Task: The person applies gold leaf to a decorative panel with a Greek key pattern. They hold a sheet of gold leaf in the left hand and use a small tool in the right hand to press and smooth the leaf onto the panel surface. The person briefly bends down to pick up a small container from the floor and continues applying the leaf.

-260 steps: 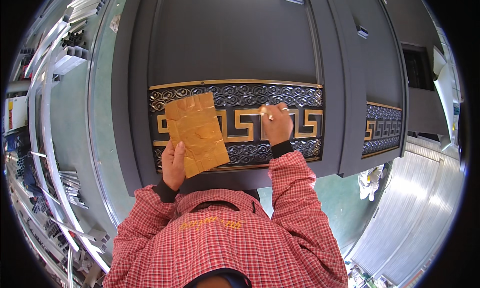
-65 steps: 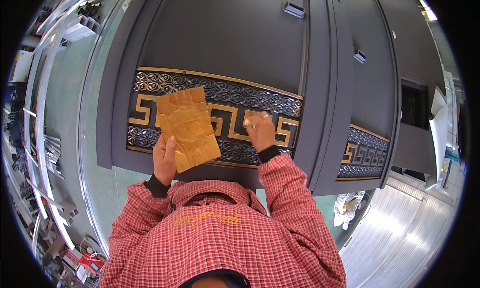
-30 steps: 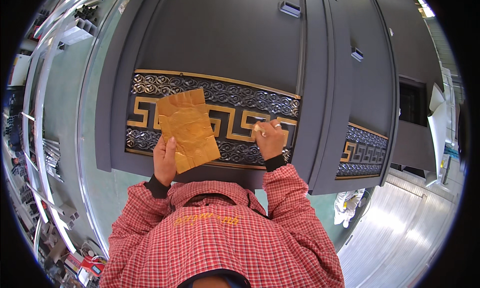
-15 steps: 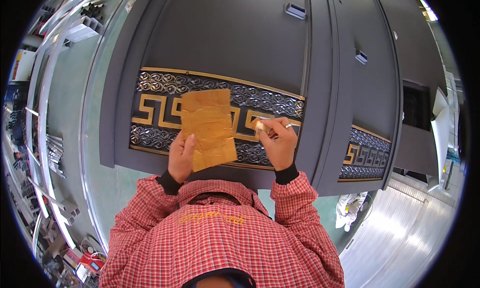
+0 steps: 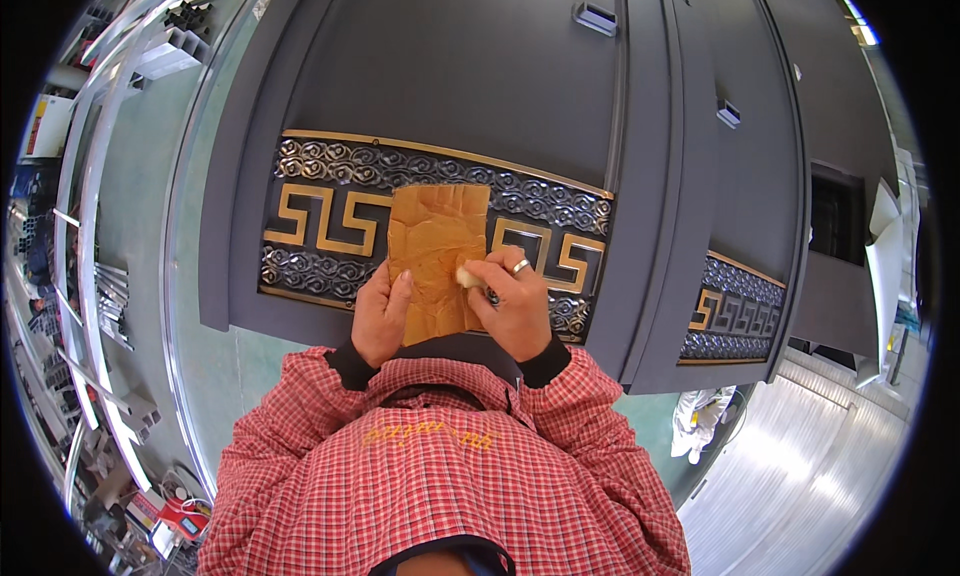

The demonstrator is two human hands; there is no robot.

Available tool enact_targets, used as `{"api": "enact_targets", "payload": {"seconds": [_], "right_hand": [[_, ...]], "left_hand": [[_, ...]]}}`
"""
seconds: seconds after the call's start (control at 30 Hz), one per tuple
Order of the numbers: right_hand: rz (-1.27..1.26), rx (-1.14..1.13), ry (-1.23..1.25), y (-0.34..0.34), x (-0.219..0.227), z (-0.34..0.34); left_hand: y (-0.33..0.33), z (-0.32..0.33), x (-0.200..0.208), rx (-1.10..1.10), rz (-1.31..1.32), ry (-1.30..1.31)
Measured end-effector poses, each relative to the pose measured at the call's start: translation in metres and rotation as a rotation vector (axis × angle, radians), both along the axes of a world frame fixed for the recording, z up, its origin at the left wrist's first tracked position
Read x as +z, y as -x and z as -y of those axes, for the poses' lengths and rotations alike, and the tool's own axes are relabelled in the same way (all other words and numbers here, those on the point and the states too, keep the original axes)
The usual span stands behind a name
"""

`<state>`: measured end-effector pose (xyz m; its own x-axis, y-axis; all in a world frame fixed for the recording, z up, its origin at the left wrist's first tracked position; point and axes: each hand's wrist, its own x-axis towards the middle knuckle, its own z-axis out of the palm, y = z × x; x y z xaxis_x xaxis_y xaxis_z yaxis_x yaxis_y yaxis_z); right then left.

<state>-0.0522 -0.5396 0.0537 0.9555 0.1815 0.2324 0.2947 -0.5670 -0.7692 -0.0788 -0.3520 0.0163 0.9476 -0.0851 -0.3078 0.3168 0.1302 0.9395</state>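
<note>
The left hand (image 5: pixel 380 316) holds the card (image 5: pixel 435 236) by its lower left edge, thumb on the face and the fingers out of sight behind it. The card is tan and creased, stands nearly upright in the view, and lies in front of the panel (image 5: pixel 470 76), where it hides the middle of the gold key pattern (image 5: pixel 346 247). Whether the card touches the panel cannot be told.

The right hand (image 5: pixel 512 301) has a narrow grip, thumb and fingers pinched on a small pale wad (image 5: pixel 466 274). The wad is over the card's face, near its right edge; how firmly it presses there does not show. A ring (image 5: pixel 520 266) sits on one finger of this hand.

The panel is dark grey. Rows of raised, shiny scrolls (image 5: pixel 410 166) run above and below the key pattern, and a gold strip (image 5: pixel 450 152) edges the top row. Farther up the panel is a small handle (image 5: pixel 596 18).

To the right is a second panel (image 5: pixel 745 186) with a similar band (image 5: pixel 735 311), partly gold and partly dark. A crumpled white bundle (image 5: pixel 697 421) lies on the green floor (image 5: pixel 250 351) below it. Metal lengths (image 5: pixel 112 296) lie off to the left.
</note>
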Motion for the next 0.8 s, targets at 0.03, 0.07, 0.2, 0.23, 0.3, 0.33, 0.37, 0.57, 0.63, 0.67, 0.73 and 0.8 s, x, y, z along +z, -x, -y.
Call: {"api": "enact_targets", "payload": {"seconds": [0.03,0.07,0.2,0.23,0.3,0.33,0.37,0.57,0.63,0.67,0.73,0.8], "right_hand": [[-0.045,-0.033,-0.028,-0.001,-0.007,0.006],[-0.091,-0.132,-0.01,-0.002,-0.014,0.016],[-0.191,-0.391,0.065,0.001,-0.058,0.055],[-0.193,-0.426,0.084,0.001,-0.068,0.059],[-0.161,-0.384,0.1,0.003,-0.083,0.054],[-0.146,-0.364,0.108,0.003,-0.09,0.052],[-0.163,-0.339,0.11,0.003,-0.098,0.053],[-0.099,-0.379,0.159,0.0,-0.093,0.054],[-0.079,-0.33,0.18,0.001,-0.094,0.047],[-0.079,-0.337,0.198,0.002,-0.096,0.05],[-0.079,-0.344,0.224,0.0,-0.1,0.053],[-0.083,-0.36,0.187,0.0,-0.095,0.055]], "left_hand": [[0.0,-0.001,0.0,-0.007,0.012,-0.03],[-0.001,-0.003,0.0,-0.013,0.025,-0.06],[-0.005,-0.016,-0.001,0.089,-0.034,0.066],[-0.006,-0.02,-0.003,0.088,-0.04,0.066],[-0.007,-0.024,-0.005,0.085,-0.044,0.072],[-0.007,-0.025,-0.006,0.084,-0.043,0.068],[-0.006,-0.026,-0.006,0.082,-0.042,0.065],[-0.006,-0.025,-0.005,0.106,-0.05,0.089],[-0.006,-0.024,-0.005,0.099,-0.048,0.097],[-0.006,-0.023,-0.007,0.095,-0.039,0.097],[-0.007,-0.025,-0.008,0.096,-0.021,0.082],[-0.007,-0.025,-0.007,0.095,-0.01,0.063]]}}
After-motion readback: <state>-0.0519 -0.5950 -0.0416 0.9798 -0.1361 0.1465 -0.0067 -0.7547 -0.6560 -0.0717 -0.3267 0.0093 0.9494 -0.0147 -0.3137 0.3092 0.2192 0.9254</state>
